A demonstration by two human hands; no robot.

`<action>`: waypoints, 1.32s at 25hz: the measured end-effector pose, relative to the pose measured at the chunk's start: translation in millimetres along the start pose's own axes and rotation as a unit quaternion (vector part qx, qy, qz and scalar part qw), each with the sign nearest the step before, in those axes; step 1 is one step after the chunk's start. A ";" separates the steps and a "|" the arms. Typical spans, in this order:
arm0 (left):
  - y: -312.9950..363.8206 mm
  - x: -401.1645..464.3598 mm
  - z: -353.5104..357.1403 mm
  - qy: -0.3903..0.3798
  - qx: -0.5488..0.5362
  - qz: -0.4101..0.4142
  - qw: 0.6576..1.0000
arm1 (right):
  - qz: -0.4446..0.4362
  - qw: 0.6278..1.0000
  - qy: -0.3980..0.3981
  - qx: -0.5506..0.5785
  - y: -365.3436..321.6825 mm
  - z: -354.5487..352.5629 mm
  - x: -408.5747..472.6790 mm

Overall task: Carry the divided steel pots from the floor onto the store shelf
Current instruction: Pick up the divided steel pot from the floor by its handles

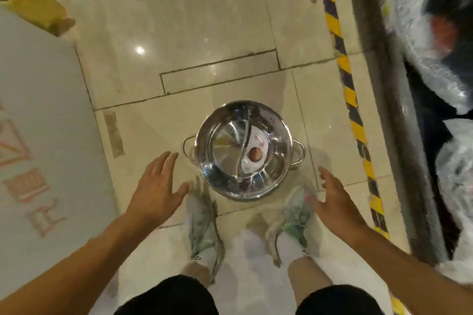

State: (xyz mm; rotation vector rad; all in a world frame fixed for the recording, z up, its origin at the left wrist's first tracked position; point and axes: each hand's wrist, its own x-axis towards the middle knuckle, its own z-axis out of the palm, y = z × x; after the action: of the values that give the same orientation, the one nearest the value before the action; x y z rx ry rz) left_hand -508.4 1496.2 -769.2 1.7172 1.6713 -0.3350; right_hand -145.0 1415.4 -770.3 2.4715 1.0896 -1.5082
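Note:
A shiny divided steel pot (230, 151) stands on the tiled floor just in front of my feet. It has a curved divider down its middle, a white label in the right half and a loop handle on each side. My left hand (156, 184) hovers open to the pot's lower left, fingers spread, a short gap from the left handle. My right hand (335, 194) hovers open to the pot's lower right, below the right handle. Neither hand touches the pot.
A white cardboard box (43, 123) with red print stands at the left, yellow items (33, 10) behind it. Yellow-black hazard tape (345, 79) and a dark shelf base edge (391, 110) run along the right, with plastic-wrapped goods (435, 64) beyond. My shoes (202, 222) stand below the pot.

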 end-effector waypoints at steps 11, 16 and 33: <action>-56.8 171.8 158.5 0.062 -0.118 -0.099 0.986 | 0.050 0.973 0.169 0.149 54.2 124.0 196.9; -26.5 117.2 100.9 0.052 -0.140 -0.079 0.986 | 0.043 0.970 0.179 0.157 43.7 71.4 129.6; 135.1 -275.3 -389.2 0.197 -0.309 0.161 0.916 | -0.123 0.879 0.300 0.350 -122.2 -222.7 -393.4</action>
State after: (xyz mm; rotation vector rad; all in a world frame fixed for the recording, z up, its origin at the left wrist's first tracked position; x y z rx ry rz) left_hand -526.9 1544.3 -276.3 1.5734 1.4901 0.6725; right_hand -155.9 1380.1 -303.5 3.6082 1.0842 -1.3961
